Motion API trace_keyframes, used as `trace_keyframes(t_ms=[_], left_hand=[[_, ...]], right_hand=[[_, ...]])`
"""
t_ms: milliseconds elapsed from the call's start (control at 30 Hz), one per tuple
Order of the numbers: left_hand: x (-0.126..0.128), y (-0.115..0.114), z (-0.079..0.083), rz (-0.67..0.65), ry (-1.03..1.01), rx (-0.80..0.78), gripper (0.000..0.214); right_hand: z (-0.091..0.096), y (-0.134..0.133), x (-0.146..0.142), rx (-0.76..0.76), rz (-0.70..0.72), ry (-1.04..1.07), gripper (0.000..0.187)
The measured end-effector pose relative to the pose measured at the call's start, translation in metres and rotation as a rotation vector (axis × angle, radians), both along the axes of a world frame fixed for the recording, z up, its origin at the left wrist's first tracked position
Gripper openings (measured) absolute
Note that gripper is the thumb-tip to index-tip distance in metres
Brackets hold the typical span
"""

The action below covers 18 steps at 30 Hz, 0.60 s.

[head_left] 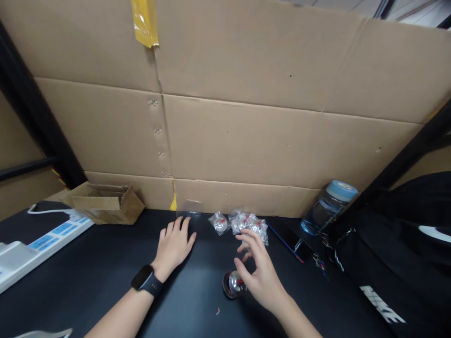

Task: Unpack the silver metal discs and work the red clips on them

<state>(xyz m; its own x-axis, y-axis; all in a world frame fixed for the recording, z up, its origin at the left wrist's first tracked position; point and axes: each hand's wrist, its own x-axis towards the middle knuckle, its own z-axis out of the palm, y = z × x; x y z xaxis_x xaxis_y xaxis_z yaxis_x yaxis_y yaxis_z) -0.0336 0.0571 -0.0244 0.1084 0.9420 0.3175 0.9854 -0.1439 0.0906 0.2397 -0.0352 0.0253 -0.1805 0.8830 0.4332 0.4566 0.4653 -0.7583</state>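
- From my distant seat, I saw in the head view two bare hands above a black table (190,305).
- The left hand (175,244) lay left of the frame's centre, palm down on the table, with its fingers moderately spread; I saw nothing held in it. Its wrist carried a dark watch (143,278).
- Just beyond its fingertips stood a clear plastic piece (193,205), near the foot of the cardboard wall (229,141).
- The right hand (259,272) was at the lower centre, a little to the right. Its fingers were curved and its thumb stood wide from them; I saw no object between them.
- The silver disc (235,281) was at the lower centre, beside the right thumb, and it overlapped a dark round piece (227,290). I could not tell if the hand touched the disc.
- The wrapped discs (246,219) made a pile at the middle of the frame, behind the right fingertips. One single wrapped disc (220,224) lay just left of this pile.
- Toward the right I noticed a phone (289,237), a blue-capped bottle (327,211) and a black bag (398,249).
- On the left side were an open small carton (95,203) and a white power strip (52,244).
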Motion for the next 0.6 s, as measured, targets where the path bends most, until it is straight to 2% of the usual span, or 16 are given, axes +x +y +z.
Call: trace_keyframes(t_ms=[300,433,500,600], left_hand=[[-0.012,0.005,-0.001,0.090,0.022,-0.053,0.056],[-0.015,0.005,0.008,0.127,0.014,-0.021,0.049],[-0.010,0.002,0.014,0.023,-0.011,0.014,0.042],[0.013,-0.005,0.020,-0.330,-0.099,0.021,0.041]], right_hand=[[0.008,-0.006,0.000,0.015,0.039,-0.079,0.044],[0.011,-0.008,-0.001,0.014,0.057,-0.104,0.042],[0.012,-0.008,-0.001,0.021,0.068,-0.108,0.041],[0.011,-0.006,0.000,0.025,0.070,-0.111,0.041]])
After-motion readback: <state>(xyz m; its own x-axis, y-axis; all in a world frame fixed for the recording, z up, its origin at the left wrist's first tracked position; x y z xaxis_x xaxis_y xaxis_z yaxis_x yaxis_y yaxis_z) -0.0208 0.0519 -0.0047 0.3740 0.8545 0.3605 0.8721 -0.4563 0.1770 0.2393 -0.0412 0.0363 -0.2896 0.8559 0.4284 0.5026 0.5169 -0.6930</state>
